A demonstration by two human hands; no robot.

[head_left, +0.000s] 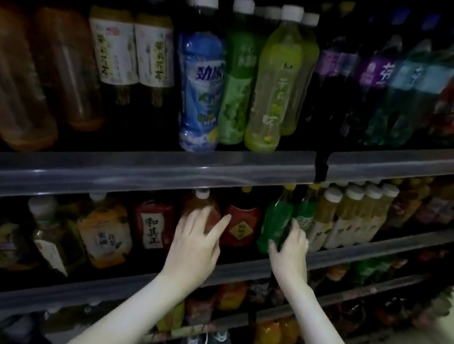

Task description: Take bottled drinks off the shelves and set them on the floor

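Fingers point(194, 220) of both hands are spread and unclamped, left hand point(197, 245) over the shelved amber white-capped plastic bottle point(204, 204), right hand point(292, 250) beside the green plastic bottle point(277, 219); probably full, heavy, slick, so grip mid-body.

A long grey shelf rail point(160, 173) sits low over the caps. The brown white-capped bottle point(195, 204), red-label bottle point(242, 221) and green plastic bottle point(278, 217) stand close together, with thin dark gaps between.

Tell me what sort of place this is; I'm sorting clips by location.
Likely a shop's drinks aisle: stacked shelves with clear front rails, each packed with rows of labelled bottled drinks.
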